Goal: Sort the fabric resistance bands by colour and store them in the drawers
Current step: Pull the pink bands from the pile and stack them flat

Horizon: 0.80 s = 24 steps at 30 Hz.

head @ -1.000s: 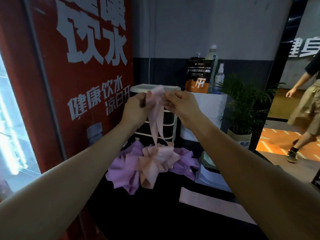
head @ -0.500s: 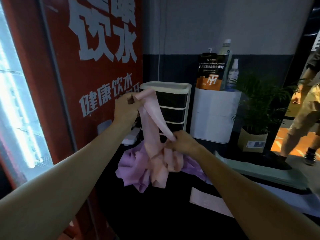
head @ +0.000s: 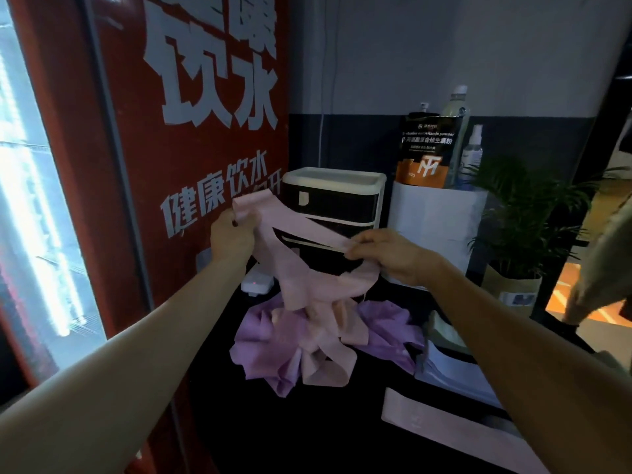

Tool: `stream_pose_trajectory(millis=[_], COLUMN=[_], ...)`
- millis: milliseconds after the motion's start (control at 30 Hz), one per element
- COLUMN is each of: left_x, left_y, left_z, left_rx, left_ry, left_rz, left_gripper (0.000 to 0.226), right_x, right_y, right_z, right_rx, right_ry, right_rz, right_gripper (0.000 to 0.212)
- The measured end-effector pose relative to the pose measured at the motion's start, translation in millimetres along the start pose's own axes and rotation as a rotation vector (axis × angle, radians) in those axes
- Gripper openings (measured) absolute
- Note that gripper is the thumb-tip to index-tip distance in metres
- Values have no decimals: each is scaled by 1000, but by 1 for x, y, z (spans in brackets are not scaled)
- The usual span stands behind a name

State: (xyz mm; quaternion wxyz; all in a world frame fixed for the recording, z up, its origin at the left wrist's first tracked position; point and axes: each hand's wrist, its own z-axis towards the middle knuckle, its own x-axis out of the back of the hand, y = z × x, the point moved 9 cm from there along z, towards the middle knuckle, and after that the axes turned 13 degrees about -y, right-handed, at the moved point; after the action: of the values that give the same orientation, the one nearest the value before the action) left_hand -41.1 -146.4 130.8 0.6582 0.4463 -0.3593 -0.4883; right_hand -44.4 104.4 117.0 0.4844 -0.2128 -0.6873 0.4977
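A pale pink fabric band [head: 301,230] is stretched between both hands above the dark table. My left hand [head: 231,239] grips its upper left end, and my right hand [head: 390,254] pinches its right end. The band's lower loop sags down toward the pile. Under it lies a heap of purple bands [head: 263,347] with more pink bands [head: 328,340] tangled on top. One pink band [head: 444,419] lies flat at the table's front right. The small drawer unit [head: 333,186], white-framed with dark drawers, stands behind the hands, drawers closed.
A red vending machine [head: 191,131] fills the left side. A white box [head: 437,230] with a powder bag and bottles stands right of the drawers, then a potted plant [head: 519,234]. A small white device [head: 256,283] and stacked sheets [head: 455,371] lie on the table. A person passes at far right.
My right hand rose from the pile and moved right, drawing the pink band out wide. My left hand kept hold of the other end at about the same height.
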Motion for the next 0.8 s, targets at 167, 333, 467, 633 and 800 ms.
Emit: stream_pose_trajectory(millis=[167,333,467,633,800], left_x=[0,-1,6,7,8], left_y=[-20,-41,-48,-42,-49], left_z=[-5,-23,-35,-42,-49], left_rx=[30,91,113,115,166], left_ry=[-49,-126,-148,-230,-225], left_rz=[3,-113,-162,-350,-485], left_gripper=[23,14,15,28,32], right_x=[-35,-75,-126,-147,-146], right_y=[39,55,50,35,26], right_z=[0,13,23,23,19], right_rx=[-110,-94,-30,71,147], right_ry=[-107,-147,-313,-337,-168], right_rz=[350,-65,-433,-685,-819], right_gripper=[38,18,29,24,22])
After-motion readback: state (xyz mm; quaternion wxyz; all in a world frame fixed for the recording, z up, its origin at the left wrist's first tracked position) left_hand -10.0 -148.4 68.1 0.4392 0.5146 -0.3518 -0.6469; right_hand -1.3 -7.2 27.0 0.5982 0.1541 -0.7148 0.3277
